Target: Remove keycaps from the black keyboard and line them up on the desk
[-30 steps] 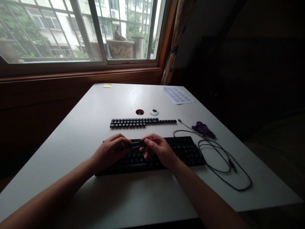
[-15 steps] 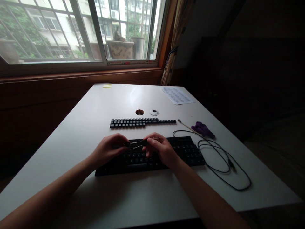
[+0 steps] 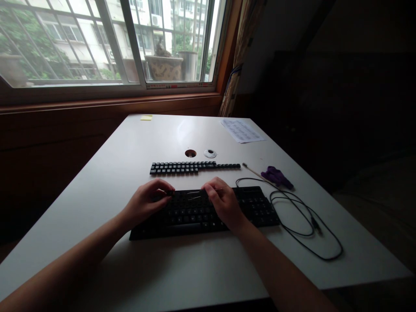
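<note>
A black keyboard (image 3: 256,208) lies on the white table (image 3: 107,190) in front of me. My left hand (image 3: 146,203) hovers over its left end with curled fingers pinching a small dark piece, probably a keycap. My right hand (image 3: 222,203) is closed on thin metal tweezers (image 3: 194,194), whose tips point left over the top key rows. Two rows of removed black keycaps (image 3: 191,167) lie lined up beyond the keyboard.
The keyboard's black cable (image 3: 302,221) loops on the table to the right. A purple cloth (image 3: 276,175) and a thin stick (image 3: 253,170) lie beyond it. A cable hole (image 3: 190,153), its white cap (image 3: 210,153), a paper sheet (image 3: 242,130) and a yellow note (image 3: 146,116) sit farther back.
My hands have drawn apart: the left moved a little left, the right moved right and down onto the keyboard with the tweezers.
</note>
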Action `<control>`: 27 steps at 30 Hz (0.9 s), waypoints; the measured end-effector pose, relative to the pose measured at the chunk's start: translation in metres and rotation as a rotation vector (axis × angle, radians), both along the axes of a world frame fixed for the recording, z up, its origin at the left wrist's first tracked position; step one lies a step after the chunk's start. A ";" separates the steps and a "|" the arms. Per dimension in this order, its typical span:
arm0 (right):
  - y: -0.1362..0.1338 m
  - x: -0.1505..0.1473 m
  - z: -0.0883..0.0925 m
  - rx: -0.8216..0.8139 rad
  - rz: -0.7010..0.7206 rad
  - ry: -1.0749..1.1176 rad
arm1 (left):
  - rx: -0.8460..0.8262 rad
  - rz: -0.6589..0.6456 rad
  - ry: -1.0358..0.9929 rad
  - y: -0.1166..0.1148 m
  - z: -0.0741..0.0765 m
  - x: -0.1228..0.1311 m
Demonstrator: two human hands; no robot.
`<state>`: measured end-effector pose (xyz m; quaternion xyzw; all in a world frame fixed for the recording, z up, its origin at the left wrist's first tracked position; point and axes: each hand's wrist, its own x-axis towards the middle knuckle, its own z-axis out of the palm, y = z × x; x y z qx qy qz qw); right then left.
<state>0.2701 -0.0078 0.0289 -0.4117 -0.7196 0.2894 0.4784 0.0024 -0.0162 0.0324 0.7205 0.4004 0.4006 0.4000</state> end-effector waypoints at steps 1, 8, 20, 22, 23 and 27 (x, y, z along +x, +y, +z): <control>-0.001 0.000 0.001 0.052 0.005 -0.021 | 0.015 -0.002 0.009 0.000 0.000 0.000; -0.003 -0.001 0.002 0.149 0.086 -0.086 | 0.094 0.001 0.045 0.000 0.003 0.001; -0.002 -0.001 0.000 0.163 0.114 -0.128 | 0.131 -0.003 0.074 0.002 0.002 0.001; -0.002 -0.001 0.000 0.165 0.116 -0.137 | 0.143 -0.003 0.080 0.002 0.001 0.001; -0.002 -0.001 0.000 0.166 0.117 -0.141 | 0.150 -0.003 0.085 0.002 0.001 0.001; -0.002 -0.002 -0.001 0.173 0.122 -0.157 | 0.168 -0.009 0.103 0.002 0.001 0.001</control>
